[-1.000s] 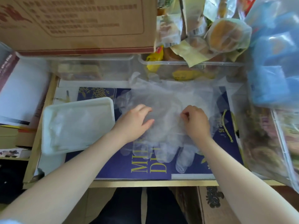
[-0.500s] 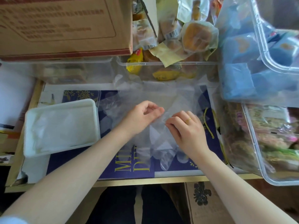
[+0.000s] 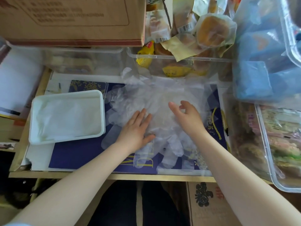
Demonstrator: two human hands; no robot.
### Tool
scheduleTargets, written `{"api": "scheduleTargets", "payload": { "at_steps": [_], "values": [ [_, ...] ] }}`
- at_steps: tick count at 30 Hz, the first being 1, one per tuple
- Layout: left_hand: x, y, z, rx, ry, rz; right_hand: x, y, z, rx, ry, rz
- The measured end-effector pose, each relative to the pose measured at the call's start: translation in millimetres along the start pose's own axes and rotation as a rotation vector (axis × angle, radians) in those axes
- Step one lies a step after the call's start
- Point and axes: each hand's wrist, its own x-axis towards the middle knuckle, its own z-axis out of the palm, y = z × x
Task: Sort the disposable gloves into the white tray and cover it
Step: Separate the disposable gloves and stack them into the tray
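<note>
A heap of clear disposable gloves (image 3: 161, 98) lies spread over a dark blue printed sheet (image 3: 78, 152) in the middle of the table. My left hand (image 3: 136, 129) lies flat on the heap's near left side with straight fingers. My right hand (image 3: 187, 116) hovers over or lightly touches the heap's middle, fingers loosely spread and holding nothing. The white tray (image 3: 35, 128) stands to the left of the heap, with some thin clear plastic lying inside it. No cover for the tray can be made out.
A cardboard box (image 3: 70, 20) and clear bins of wrapped snacks (image 3: 179, 66) line the back. A clear bin of blue packets (image 3: 267, 66) and another bin (image 3: 280, 144) crowd the right. The table's front edge (image 3: 114, 176) runs just below the gloves.
Both hands had pinched at the gloves near each other half a second ago. Now the left hand lies flat on the heap and the right hand has opened above it.
</note>
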Motion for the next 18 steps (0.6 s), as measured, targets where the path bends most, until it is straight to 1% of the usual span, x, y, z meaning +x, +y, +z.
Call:
{"api": "scheduleTargets", "payload": {
  "at_steps": [3,5,7,9,11,12,13,15,16,18],
  "values": [
    [-1,-1,3,0.03,0.005,0.008,19,-9,13,0.003,0.028,0.018],
    [-3,-1,2,-0.028,0.024,0.029,25,-16,16,0.019,0.08,-0.028],
    [-6,0,-7,-0.224,0.116,0.018,24,-23,15,0.068,0.122,-0.117],
    [-7,0,-21,-0.416,0.277,-0.016,17,-32,8,0.211,0.107,-0.181],
    [-6,-2,-39,-0.522,0.462,-0.032,6,-40,-1,0.489,-0.047,-0.217],
    [-5,-3,-49,-0.603,0.511,-0.053,2,-41,-7,0.65,-0.163,-0.223],
    [-4,-3,-59,-0.702,0.519,-0.079,-3,-43,-12,0.775,-0.273,-0.227],
    [-1,-3,-79,-0.941,0.428,-0.103,-11,-47,-23,0.956,-0.454,-0.194],
    [-1,-3,-88,-1.046,0.364,-0.085,-15,-48,-26,1.025,-0.51,-0.154],
    [1,-1,-98,-1.184,0.25,0.007,-20,-47,-30,1.108,-0.569,-0.094]
  ]
}}
